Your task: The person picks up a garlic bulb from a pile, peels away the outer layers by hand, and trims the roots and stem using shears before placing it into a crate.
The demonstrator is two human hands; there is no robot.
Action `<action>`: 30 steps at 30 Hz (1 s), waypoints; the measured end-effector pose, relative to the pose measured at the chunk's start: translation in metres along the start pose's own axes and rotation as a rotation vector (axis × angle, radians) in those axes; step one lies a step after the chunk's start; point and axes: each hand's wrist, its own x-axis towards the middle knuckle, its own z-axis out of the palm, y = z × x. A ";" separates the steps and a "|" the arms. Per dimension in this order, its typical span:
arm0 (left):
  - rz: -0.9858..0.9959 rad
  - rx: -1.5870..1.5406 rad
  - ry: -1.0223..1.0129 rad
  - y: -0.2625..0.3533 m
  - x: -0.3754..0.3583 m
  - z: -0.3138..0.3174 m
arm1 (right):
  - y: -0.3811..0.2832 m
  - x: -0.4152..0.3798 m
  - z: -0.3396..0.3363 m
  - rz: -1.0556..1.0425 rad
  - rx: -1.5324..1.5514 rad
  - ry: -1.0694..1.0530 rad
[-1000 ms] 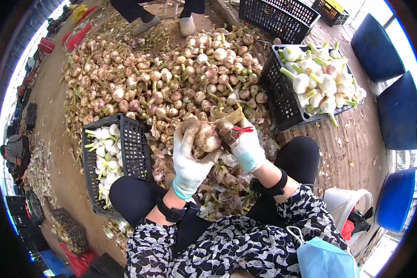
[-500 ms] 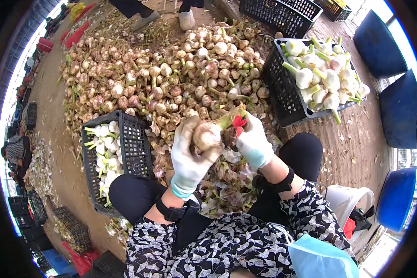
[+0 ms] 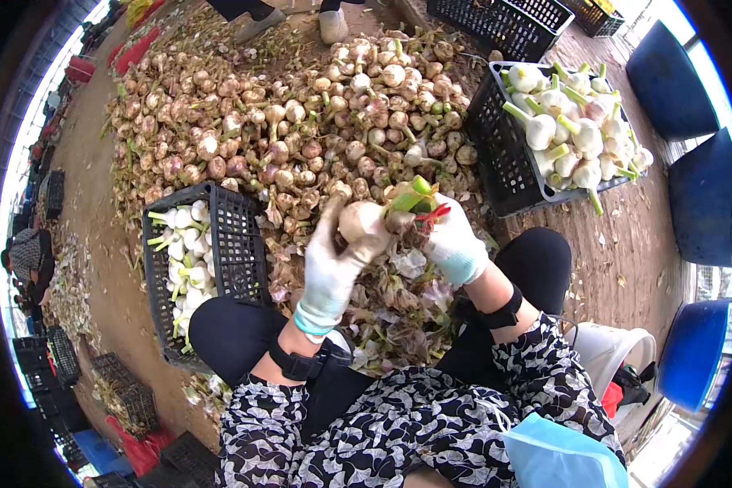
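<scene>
My left hand [image 3: 333, 264], in a whitish glove, is wrapped round a garlic bulb [image 3: 360, 224] with a thick green stem [image 3: 415, 191] pointing to the upper right. At the stem and root side, my right hand [image 3: 454, 244] is closed, with a red strip [image 3: 433, 215] showing at its fingers; whether it grips the stem or some peeled skin, I cannot make out. Brown, loose skin hangs between the two hands. Beyond them spreads a large heap of unpeeled garlic [image 3: 244, 130]. Loose skins [image 3: 398, 325] lie below the hands.
Black crates of clean white garlic stand at left [image 3: 240, 244] and upper right [image 3: 496, 163]. Blue tubs [image 3: 695, 350] line the right side, near a white bucket [image 3: 602, 350]. Another person's shoes [image 3: 333, 26] show at the top; a person [image 3: 31, 260] is at far left.
The bulb has turned in my hands, so its cut green stem now shows and its surface looks paler. Both hands stay close together. The view has shifted slightly.
</scene>
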 end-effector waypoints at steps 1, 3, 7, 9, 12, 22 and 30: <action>-0.038 -0.070 -0.024 0.012 0.005 -0.001 | -0.003 -0.003 0.004 0.005 0.131 0.050; -0.289 -0.455 -0.024 0.019 0.002 0.000 | -0.003 -0.003 0.000 -0.050 0.106 0.049; -0.407 -0.810 -0.152 0.029 0.005 0.007 | -0.002 -0.005 -0.005 0.065 0.087 0.025; -0.127 -0.318 -0.058 0.011 0.007 0.005 | 0.002 -0.006 0.001 0.012 0.161 0.123; 0.006 0.166 -0.040 0.013 0.002 0.003 | -0.004 -0.015 0.009 -0.128 -0.023 0.067; -0.355 -0.553 -0.146 0.027 -0.006 -0.021 | 0.060 -0.022 -0.027 0.010 -1.232 -0.408; -0.111 0.114 -0.284 0.006 0.000 -0.017 | 0.000 0.008 -0.015 0.087 0.020 -0.288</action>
